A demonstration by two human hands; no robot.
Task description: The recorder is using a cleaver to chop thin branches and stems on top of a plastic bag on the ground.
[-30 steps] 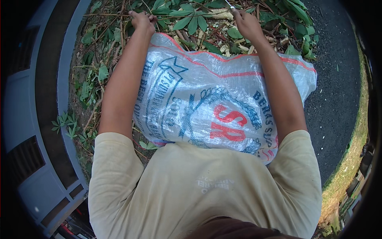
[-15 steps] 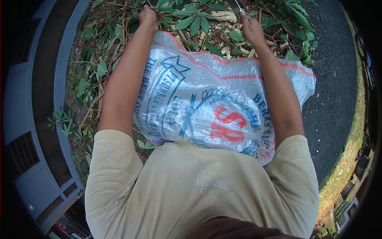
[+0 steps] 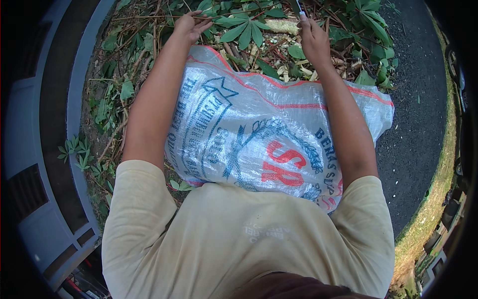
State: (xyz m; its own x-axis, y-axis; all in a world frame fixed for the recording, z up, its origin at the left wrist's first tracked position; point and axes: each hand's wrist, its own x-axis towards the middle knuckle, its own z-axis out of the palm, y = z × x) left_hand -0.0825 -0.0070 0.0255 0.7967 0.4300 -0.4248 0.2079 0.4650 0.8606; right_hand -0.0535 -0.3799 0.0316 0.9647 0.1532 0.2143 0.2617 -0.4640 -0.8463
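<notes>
At the far edge, my left hand is closed loosely on a thin leafy stem, with some fingers stretched to the right. Broad green cassava-like leaves spread just beside it. My right hand grips a knife by its pale handle. Its blade points away and is cut off by the picture's upper edge. Under my forearms, a white woven plastic sack with red stripes and blue and red print lies spread close to my body.
Cut stems, leaves and pale chips cover the ground beyond the sack. A peeled-looking pale piece lies between my hands. Dark pavement runs along the right, with a grassy strip past it. A blue-grey wall stands left.
My left hand has drawn slightly nearer, its fingers more stretched, and the stem has shifted with it. The right hand with the knife has barely moved.
</notes>
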